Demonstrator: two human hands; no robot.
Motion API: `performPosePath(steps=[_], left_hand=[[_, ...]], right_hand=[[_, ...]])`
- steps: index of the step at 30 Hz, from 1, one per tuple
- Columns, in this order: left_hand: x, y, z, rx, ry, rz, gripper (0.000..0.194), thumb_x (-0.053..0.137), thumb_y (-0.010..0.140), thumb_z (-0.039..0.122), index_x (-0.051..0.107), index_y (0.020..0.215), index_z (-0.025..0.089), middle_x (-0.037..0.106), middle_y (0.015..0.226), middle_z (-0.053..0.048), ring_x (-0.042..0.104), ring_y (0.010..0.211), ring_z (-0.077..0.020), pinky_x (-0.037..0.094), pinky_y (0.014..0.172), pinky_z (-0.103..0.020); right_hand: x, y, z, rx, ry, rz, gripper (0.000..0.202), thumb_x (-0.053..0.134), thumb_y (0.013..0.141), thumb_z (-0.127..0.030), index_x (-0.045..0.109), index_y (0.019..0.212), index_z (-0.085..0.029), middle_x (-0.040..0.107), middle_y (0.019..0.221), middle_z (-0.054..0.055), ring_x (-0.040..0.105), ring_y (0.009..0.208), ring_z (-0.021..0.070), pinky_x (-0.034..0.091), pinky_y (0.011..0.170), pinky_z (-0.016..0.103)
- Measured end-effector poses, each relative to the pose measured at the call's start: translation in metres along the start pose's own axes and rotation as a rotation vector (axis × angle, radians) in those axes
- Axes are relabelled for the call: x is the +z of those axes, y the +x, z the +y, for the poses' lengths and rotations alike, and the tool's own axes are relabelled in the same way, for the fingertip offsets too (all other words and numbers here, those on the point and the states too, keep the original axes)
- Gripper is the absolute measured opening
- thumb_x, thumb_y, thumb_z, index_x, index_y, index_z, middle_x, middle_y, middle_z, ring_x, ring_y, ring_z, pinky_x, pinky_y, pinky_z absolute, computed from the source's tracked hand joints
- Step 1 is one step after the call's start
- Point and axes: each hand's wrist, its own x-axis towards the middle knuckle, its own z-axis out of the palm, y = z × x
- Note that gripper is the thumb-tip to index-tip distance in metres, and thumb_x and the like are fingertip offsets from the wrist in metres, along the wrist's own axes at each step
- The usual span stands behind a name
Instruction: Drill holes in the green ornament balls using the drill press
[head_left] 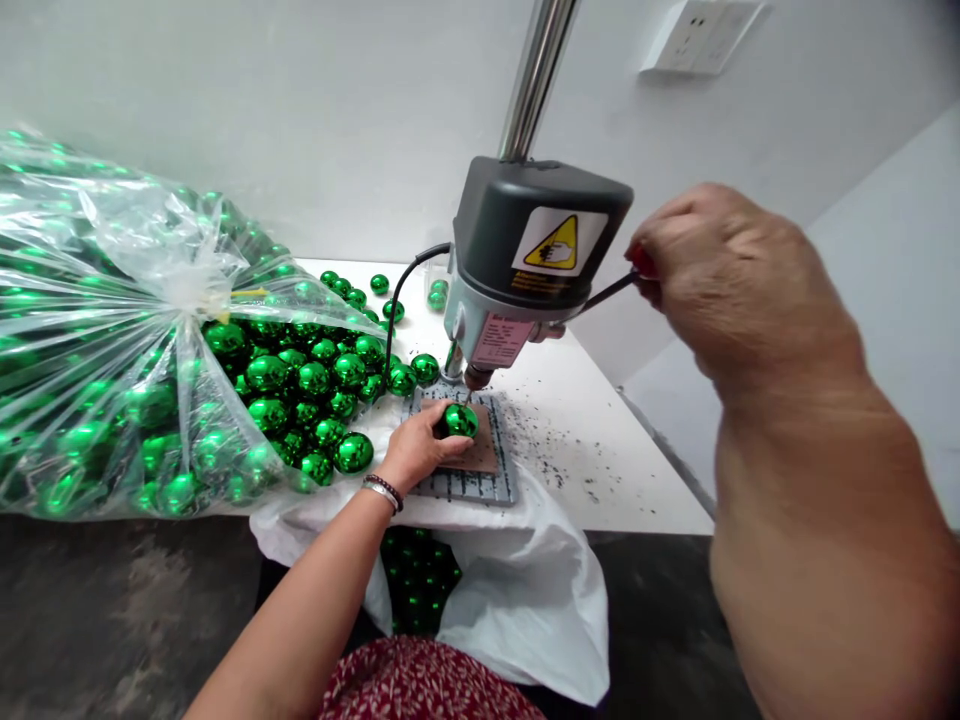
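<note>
My left hand [420, 445] grips a shiny green ball [460, 421] on a brown board [480, 452], which lies on the slotted metal base [506, 485] of a small drill press [536, 235]. Directly above the ball is the drill bit [469, 396]; whether it touches the ball I cannot tell. My right hand [720, 270] is closed round the end of the press's feed lever [611, 292], at the right of the drill head. The lever's red knob [641, 262] is mostly hidden by the fingers.
A big clear plastic bag [191, 290] of green balls fills the left side, with loose balls [311, 378] spilling toward the press. Dark shavings litter the white table [622, 440]. A white sack [525, 590] holding more balls hangs at the front edge. A black cable [397, 300] runs beside the press.
</note>
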Motion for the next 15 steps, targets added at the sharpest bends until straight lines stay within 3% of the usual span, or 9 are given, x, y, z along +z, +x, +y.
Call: performPosePath(steps=[3,5,8,10,12,15], left_hand=[[0.001,0.001,-0.002,0.022,-0.025,0.002,0.058,0.076,0.076,0.039,0.065,0.132,0.025,0.075,0.119,-0.003,0.069,0.107,-0.0248,0.052,0.097,-0.034],[0.001,0.001,-0.001,0.031,-0.018,0.000,0.057,0.075,0.077,0.040,0.065,0.131,0.025,0.075,0.117,-0.003,0.069,0.106,-0.0245,0.053,0.096,-0.034],[0.000,0.000,0.001,0.023,0.025,0.002,0.057,0.074,0.078,0.041,0.065,0.132,0.024,0.075,0.117,-0.004,0.069,0.106,-0.0255,0.053,0.096,-0.035],[-0.002,0.000,0.003,0.011,0.043,-0.004,0.058,0.074,0.078,0.041,0.065,0.132,0.024,0.075,0.117,-0.004,0.069,0.106,-0.0258,0.052,0.096,-0.035],[-0.002,0.000,0.004,0.003,0.037,-0.017,0.057,0.074,0.078,0.041,0.065,0.132,0.025,0.075,0.115,-0.003,0.069,0.104,-0.0249,0.053,0.096,-0.034],[-0.003,0.001,0.005,-0.013,0.015,-0.025,0.058,0.075,0.078,0.040,0.064,0.133,0.025,0.076,0.116,-0.002,0.069,0.105,-0.0242,0.051,0.100,-0.034]], right_hand=[[-0.001,-0.011,-0.015,0.193,-0.095,0.062,0.057,0.034,0.087,-0.068,0.052,0.075,-0.015,0.058,0.076,-0.002,0.060,0.094,0.0122,0.043,0.085,0.035],[0.000,-0.017,-0.024,0.200,-0.109,0.096,0.058,0.037,0.084,-0.071,0.046,0.070,-0.015,0.053,0.070,-0.002,0.060,0.094,0.0133,0.042,0.085,0.037],[0.004,-0.026,-0.026,0.183,-0.093,0.129,0.057,0.036,0.086,-0.071,0.041,0.071,-0.016,0.056,0.077,-0.001,0.060,0.101,0.0151,0.042,0.090,0.038],[0.007,-0.034,-0.024,0.192,-0.106,0.139,0.049,0.034,0.092,-0.062,0.040,0.074,-0.017,0.058,0.084,0.000,0.059,0.100,0.0137,0.042,0.091,0.036],[0.010,-0.043,-0.020,0.185,-0.149,0.167,0.035,0.036,0.095,-0.047,0.041,0.078,-0.017,0.056,0.081,0.000,0.055,0.086,0.0095,0.043,0.087,0.034],[0.014,-0.055,-0.017,0.153,-0.182,0.227,0.023,0.040,0.094,-0.037,0.045,0.082,-0.018,0.051,0.074,-0.001,0.038,0.067,0.0048,0.042,0.079,0.029]])
